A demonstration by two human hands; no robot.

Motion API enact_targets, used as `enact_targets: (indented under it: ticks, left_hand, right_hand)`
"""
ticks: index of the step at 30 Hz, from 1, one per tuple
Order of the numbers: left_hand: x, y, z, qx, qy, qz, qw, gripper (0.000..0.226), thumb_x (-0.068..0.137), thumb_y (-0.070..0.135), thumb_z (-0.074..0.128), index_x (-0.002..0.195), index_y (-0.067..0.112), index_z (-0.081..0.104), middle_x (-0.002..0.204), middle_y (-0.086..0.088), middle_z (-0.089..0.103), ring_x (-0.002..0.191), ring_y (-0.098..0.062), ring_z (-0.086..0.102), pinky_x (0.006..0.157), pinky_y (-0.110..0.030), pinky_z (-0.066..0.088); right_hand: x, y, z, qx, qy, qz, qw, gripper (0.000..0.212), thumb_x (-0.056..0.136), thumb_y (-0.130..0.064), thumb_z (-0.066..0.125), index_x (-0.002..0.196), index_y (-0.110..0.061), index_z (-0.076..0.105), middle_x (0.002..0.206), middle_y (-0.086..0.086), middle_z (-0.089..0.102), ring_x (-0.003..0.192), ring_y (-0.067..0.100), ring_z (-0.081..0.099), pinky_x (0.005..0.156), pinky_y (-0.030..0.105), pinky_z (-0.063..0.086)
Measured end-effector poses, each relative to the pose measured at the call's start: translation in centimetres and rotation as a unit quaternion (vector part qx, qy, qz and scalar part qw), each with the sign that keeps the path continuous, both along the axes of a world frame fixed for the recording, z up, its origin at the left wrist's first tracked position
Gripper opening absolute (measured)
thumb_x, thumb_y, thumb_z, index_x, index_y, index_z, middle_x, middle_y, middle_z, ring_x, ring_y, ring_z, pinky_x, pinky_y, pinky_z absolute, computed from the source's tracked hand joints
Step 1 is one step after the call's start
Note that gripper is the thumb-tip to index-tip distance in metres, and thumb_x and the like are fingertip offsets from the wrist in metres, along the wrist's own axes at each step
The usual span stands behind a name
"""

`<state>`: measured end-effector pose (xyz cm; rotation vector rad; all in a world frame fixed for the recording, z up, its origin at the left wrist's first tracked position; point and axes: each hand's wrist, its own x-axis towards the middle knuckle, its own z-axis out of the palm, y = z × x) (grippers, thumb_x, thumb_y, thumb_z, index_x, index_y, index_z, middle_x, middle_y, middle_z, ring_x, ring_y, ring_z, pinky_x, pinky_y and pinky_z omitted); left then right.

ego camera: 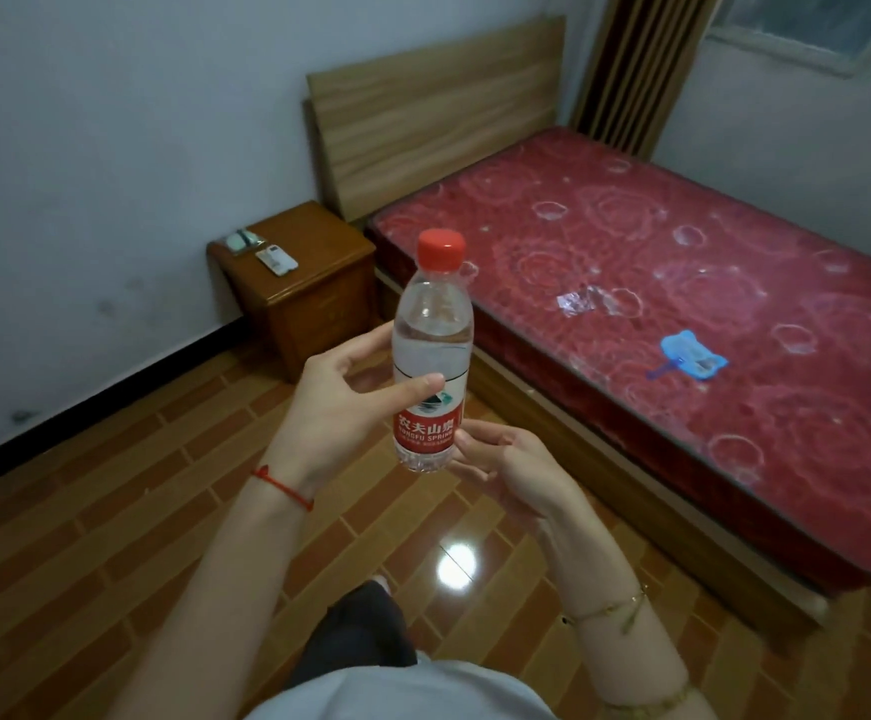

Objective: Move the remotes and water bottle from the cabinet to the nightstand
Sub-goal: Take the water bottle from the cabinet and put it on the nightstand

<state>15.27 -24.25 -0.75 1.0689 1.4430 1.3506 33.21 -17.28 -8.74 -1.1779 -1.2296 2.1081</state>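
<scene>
A clear water bottle (432, 335) with a red cap and red label stands upright in mid-air before me. My left hand (340, 402) grips its middle, thumb across the label. My right hand (506, 470) touches the bottle's base from the right, fingers curled beside it. Farther off, a brown wooden nightstand (319, 298) stands against the wall, left of the bed. On its top lie a white remote (276, 260) and a second, pale greenish remote (243, 241) in a clear wrapper. The cabinet is out of view.
A bed with a red patterned mattress (683, 304) fills the right side, its wooden headboard (433, 111) against the wall. A blue scrap (690, 354) and clear plastic (579, 302) lie on the mattress. Glossy brown tiled floor (137, 511) runs between me and the nightstand.
</scene>
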Motion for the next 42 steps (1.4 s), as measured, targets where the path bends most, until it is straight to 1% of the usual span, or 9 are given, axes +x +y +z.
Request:
enact_targets:
  ticks: [8, 15, 19, 22, 25, 30, 34, 39, 42]
  left_hand:
    - [-6.2, 9.8, -2.9, -0.016, 0.004, 0.045, 0.999, 0.069, 0.068, 0.027, 0.083, 0.133, 0.026, 0.06, 0.127, 0.009, 0.068, 0.118, -0.01, 0.064, 0.092, -0.032, 0.057]
    - [-13.7, 20.9, -1.7, -0.003, -0.055, 0.097, 0.994, 0.064, 0.068, 0.012, 0.081, 0.129, 0.02, 0.063, 0.112, 0.009, 0.075, 0.105, -0.008, 0.071, 0.074, -0.019, 0.057]
    - [-18.2, 27.2, -1.0, 0.003, -0.063, 0.113, 0.992, 0.06, 0.072, 0.004, 0.078, 0.128, 0.019, 0.063, 0.105, 0.012, 0.076, 0.099, -0.002, 0.071, 0.069, -0.014, 0.055]
    - [-21.2, 31.3, -0.8, -0.001, -0.057, 0.123, 0.991, 0.067, 0.067, 0.012, 0.08, 0.13, 0.02, 0.062, 0.114, 0.01, 0.073, 0.103, -0.003, 0.07, 0.072, -0.015, 0.055]
    - [-23.8, 35.0, -1.1, -0.016, -0.045, 0.128, 0.991, 0.062, 0.071, 0.008, 0.08, 0.129, 0.019, 0.063, 0.112, 0.01, 0.075, 0.104, -0.005, 0.07, 0.073, -0.016, 0.056]
    - [-28.3, 41.1, -2.8, -0.041, -0.043, 0.144, 0.988, 0.063, 0.071, 0.008, 0.082, 0.13, 0.018, 0.063, 0.116, 0.007, 0.074, 0.107, -0.01, 0.07, 0.076, -0.019, 0.057]
    - [-32.0, 46.6, -4.6, -0.057, -0.039, 0.178, 0.981, 0.065, 0.07, 0.013, 0.083, 0.131, 0.024, 0.062, 0.119, 0.01, 0.072, 0.108, -0.007, 0.069, 0.077, -0.021, 0.058]
    - [-37.1, 54.5, -5.6, -0.072, -0.038, 0.23, 0.97, 0.067, 0.063, 0.025, 0.085, 0.126, 0.029, 0.064, 0.116, 0.011, 0.073, 0.106, -0.009, 0.07, 0.083, -0.028, 0.059]
    - [-40.2, 59.2, -5.5, -0.086, -0.025, 0.265, 0.96, 0.077, 0.059, 0.032, 0.086, 0.131, 0.027, 0.061, 0.127, 0.007, 0.068, 0.114, -0.014, 0.066, 0.092, -0.04, 0.057]
  right_hand:
    - [-6.8, 10.9, -3.0, -0.004, -0.024, 0.031, 0.999, 0.042, 0.089, -0.017, 0.067, 0.129, -0.004, 0.06, 0.118, 0.01, 0.071, 0.115, 0.023, 0.065, 0.106, 0.04, 0.047]
    - [-15.9, 23.6, -1.8, -0.003, -0.03, 0.06, 0.998, 0.049, 0.083, -0.024, 0.071, 0.128, -0.007, 0.061, 0.118, 0.008, 0.072, 0.116, 0.024, 0.064, 0.109, 0.043, 0.044]
    - [-21.0, 30.2, -1.2, -0.005, -0.014, 0.067, 0.998, 0.041, 0.09, -0.014, 0.066, 0.129, -0.003, 0.059, 0.118, 0.01, 0.071, 0.117, 0.025, 0.063, 0.109, 0.04, 0.044]
    - [-24.1, 34.2, -1.2, -0.007, -0.012, 0.077, 0.997, 0.043, 0.089, -0.018, 0.067, 0.129, -0.004, 0.06, 0.119, 0.01, 0.071, 0.116, 0.023, 0.064, 0.107, 0.038, 0.045]
    - [-26.6, 37.9, -1.6, -0.005, -0.018, 0.081, 0.997, 0.039, 0.093, -0.015, 0.063, 0.13, -0.004, 0.059, 0.12, 0.011, 0.07, 0.116, 0.023, 0.064, 0.103, 0.034, 0.049]
    - [-31.0, 44.4, -2.6, -0.015, -0.011, 0.103, 0.995, 0.033, 0.095, -0.007, 0.057, 0.127, -0.003, 0.06, 0.114, 0.009, 0.072, 0.105, 0.016, 0.068, 0.08, 0.018, 0.055]
    - [-35.3, 50.4, -3.9, -0.014, -0.026, 0.142, 0.989, 0.033, 0.096, -0.007, 0.055, 0.128, -0.003, 0.06, 0.113, 0.008, 0.073, 0.105, 0.016, 0.068, 0.088, 0.022, 0.053]
    - [-41.2, 59.4, -4.6, -0.011, -0.036, 0.19, 0.981, 0.03, 0.097, -0.006, 0.052, 0.126, -0.003, 0.062, 0.111, 0.009, 0.073, 0.093, 0.009, 0.072, 0.071, 0.014, 0.054]
    - [-45.2, 65.0, -4.7, -0.001, -0.043, 0.219, 0.975, 0.032, 0.097, -0.008, 0.053, 0.128, -0.004, 0.06, 0.12, 0.011, 0.07, 0.107, 0.016, 0.068, 0.084, 0.02, 0.055]
